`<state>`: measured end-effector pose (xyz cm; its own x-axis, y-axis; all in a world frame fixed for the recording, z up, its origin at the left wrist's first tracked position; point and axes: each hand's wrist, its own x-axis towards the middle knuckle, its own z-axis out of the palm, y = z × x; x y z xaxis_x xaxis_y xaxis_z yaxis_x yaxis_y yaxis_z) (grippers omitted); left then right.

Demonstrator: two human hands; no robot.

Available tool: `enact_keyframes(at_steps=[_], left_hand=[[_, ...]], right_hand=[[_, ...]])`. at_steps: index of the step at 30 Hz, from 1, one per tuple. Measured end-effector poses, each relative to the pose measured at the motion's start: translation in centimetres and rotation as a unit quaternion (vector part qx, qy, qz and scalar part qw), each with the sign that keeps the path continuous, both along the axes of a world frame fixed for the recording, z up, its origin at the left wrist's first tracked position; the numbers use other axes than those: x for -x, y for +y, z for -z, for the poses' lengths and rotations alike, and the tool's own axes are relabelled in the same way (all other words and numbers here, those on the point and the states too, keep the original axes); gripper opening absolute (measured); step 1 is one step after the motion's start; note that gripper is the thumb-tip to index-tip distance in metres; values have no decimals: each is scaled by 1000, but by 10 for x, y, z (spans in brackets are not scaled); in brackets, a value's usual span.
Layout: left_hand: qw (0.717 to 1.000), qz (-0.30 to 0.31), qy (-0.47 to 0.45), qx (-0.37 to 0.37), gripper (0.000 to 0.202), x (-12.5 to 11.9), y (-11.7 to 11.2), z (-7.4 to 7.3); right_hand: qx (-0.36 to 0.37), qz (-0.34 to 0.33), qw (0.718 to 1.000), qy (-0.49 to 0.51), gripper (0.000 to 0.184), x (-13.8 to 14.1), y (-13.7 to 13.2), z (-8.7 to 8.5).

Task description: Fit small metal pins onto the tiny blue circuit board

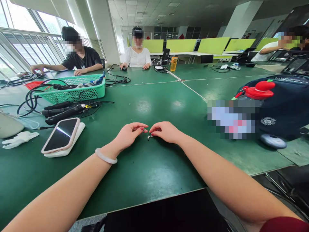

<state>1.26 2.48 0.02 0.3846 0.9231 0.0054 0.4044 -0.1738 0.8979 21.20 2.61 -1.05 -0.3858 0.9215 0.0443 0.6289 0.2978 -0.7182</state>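
Over the green table [156, 174], my left hand [127, 135] and my right hand [166, 131] face each other, fingertips only a short gap apart. Thumb and forefinger of the left are pinched together on something tiny and shiny, too small to name. A white bangle [105, 156] circles the left wrist. The right hand is closed in a pinch too, with a small silver-and-black metal part [149, 137] at its fingertips, just below them. That part's exact kind cannot be made out.
Left of my hands lie a phone [63, 135] on a white box, crumpled tissue [20, 140], black cabled devices [64, 112] and a green basket [72, 91]. A dark bag [285, 103] and a round bluish case [273, 141] are right. Two people sit across the table.
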Motion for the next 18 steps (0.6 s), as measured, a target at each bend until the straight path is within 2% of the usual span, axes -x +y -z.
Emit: enact_keyframes(at_steps=[7,9,11,13,15,18], left_hand=[[999,-3,47,-3,35,0,1,2],[998,-1,59,-5,34,0,1,1],[998,1,68,-9,32,-1,-1,1],[997,1,74,-17,31,0,-1,0],[996,4,81,-23,31,1,-2,0],[996,17,82,-27,30,2,-2,0]], right_hand=[[68,14,997,22,15,-22,8,-7],[132,-6,991,29,22,-32,4,-16],[258,-70,964,22,31,-43,-1,-26],[387,-140,911,-10,41,-52,-7,-34],[448,-181,875,-14,45,-56,-11,-38],[499,-200,843,-24,47,-53,-12,-35]])
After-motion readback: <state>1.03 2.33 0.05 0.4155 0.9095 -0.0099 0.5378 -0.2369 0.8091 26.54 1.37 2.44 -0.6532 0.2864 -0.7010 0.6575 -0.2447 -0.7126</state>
